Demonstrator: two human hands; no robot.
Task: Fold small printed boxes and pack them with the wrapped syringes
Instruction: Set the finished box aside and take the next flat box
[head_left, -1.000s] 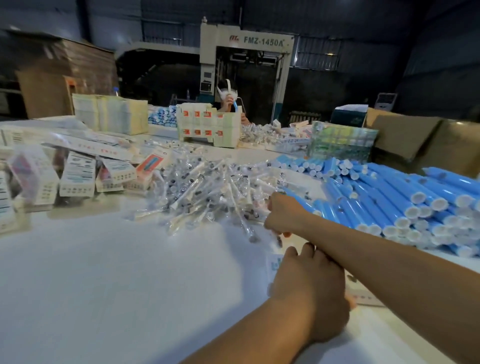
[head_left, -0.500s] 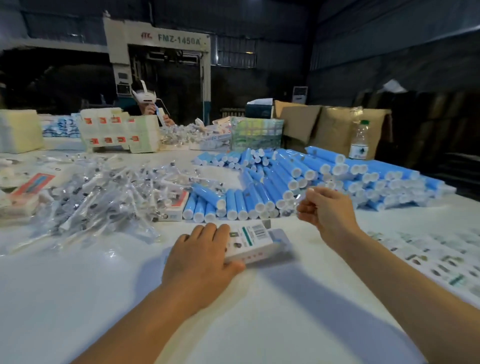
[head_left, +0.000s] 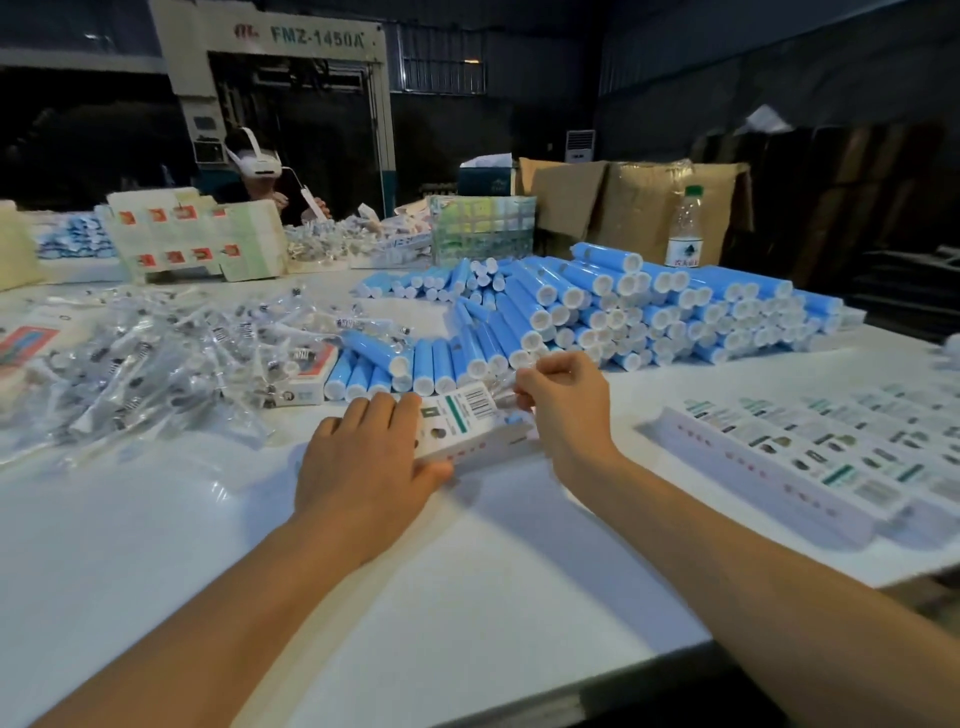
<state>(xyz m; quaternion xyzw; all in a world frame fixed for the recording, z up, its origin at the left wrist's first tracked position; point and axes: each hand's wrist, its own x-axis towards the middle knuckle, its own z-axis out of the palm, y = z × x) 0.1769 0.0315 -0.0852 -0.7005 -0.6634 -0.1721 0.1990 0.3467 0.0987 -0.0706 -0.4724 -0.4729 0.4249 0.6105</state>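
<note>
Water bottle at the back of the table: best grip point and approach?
Wrap the hand round the water bottle at its clear body, above the label. It stands upright, with cardboard close behind and blue tubes piled in front, so come in from above and the front, over the tubes.

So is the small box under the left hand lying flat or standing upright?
Lying flat on the table, barcode face up. The left hand rests on the box; the right hand pinches something at its right end.
</note>
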